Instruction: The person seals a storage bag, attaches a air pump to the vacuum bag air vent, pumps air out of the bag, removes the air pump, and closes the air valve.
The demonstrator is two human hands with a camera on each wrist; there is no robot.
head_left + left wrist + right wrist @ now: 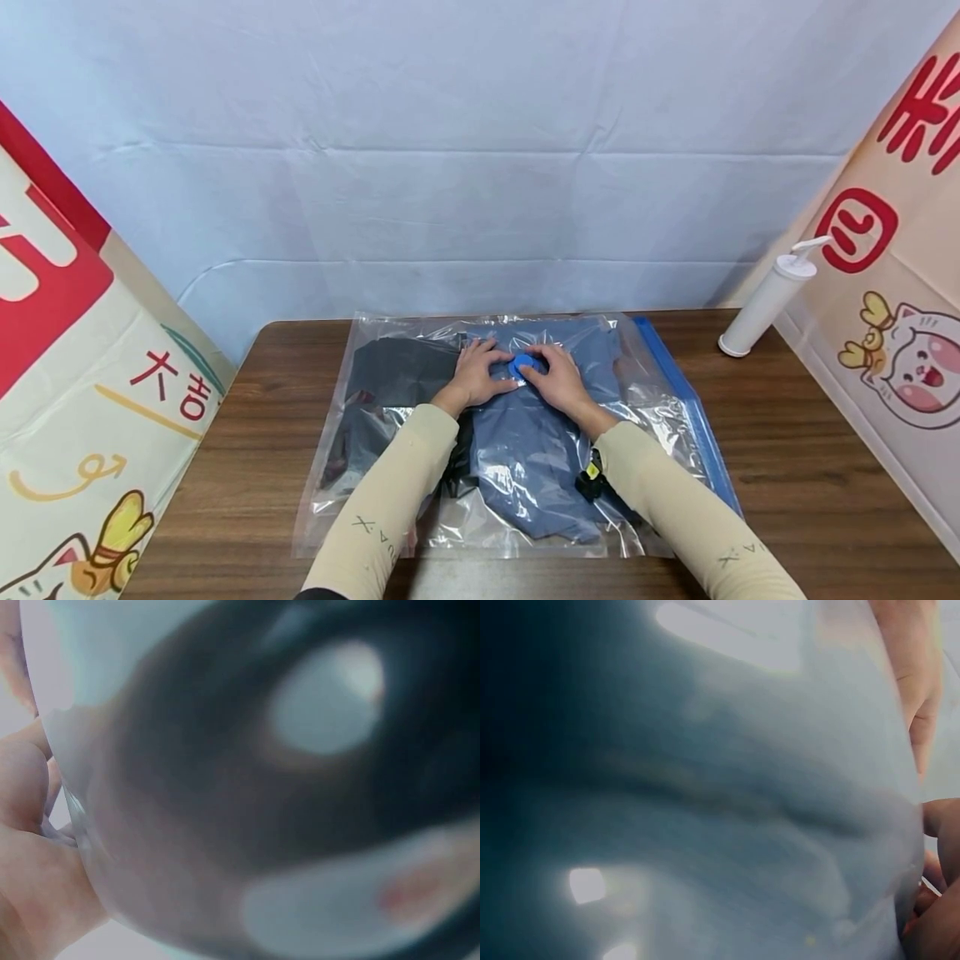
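Note:
A clear vacuum storage bag (491,546) lies flat on the table, with dark clothing (401,367) on its left and a blue-grey garment (525,467) in its middle. On its upper face sits a round blue valve cap (522,364). My right hand (558,379) holds the cap's right side between thumb and index finger. Spread over the bag, my left hand (476,375) has its thumb and index finger at the cap's left edge. Both wrist views are mostly filled by blurred, shiny film, with parts of my hands at the edges; the cap is hidden there.
A white hand pump (768,304) stands at the table's back right. The bag's blue zip edge (686,396) runs down its right side. Wooden tabletop (232,467) shows around the bag. A pale cloth (450,167) hangs behind, with printed banners at both sides.

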